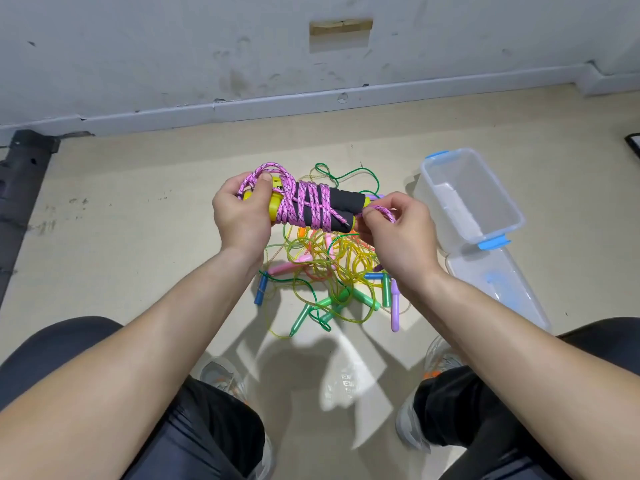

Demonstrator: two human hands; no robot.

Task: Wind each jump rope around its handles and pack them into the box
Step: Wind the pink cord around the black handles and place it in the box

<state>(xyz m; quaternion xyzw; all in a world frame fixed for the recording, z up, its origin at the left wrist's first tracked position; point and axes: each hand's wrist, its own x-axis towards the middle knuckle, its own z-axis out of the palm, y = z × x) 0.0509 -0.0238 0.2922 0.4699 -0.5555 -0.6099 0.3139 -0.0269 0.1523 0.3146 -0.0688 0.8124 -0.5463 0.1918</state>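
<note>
Only the head view to go on, looking down past both forearms at the floor.

Dead centre of the frame, the left hand (242,216) is clenched around the yellow end of the two black foam handles (341,202), with its thumb pinning a few loops of the pink rope (304,206). The rope criss-crosses the handles, so I'd call the winding nearly done. The right hand (398,237) pinches the loose tail of that rope just off the other end of the handles. The box (501,188) sits open at middle right, well apart from the bundle, with its lid (498,289) flat on the floor just below it.

What could go sideways: those wraps look pretty slack and uneven. If the tail isn't tucked under a turn, I reckon the whole thing springs loose once it lands in the box. The loops under the thumb could also slip off the end if that grip eases. And the pile of thin ropes (329,265) directly underneath looks badly tangled, so pulling one out could drag the others along.

Hard to see: the left palm covers most of the yellow end, the right fingers hide where the tail actually finishes, and the right forearm cuts off part of the lid.
</note>
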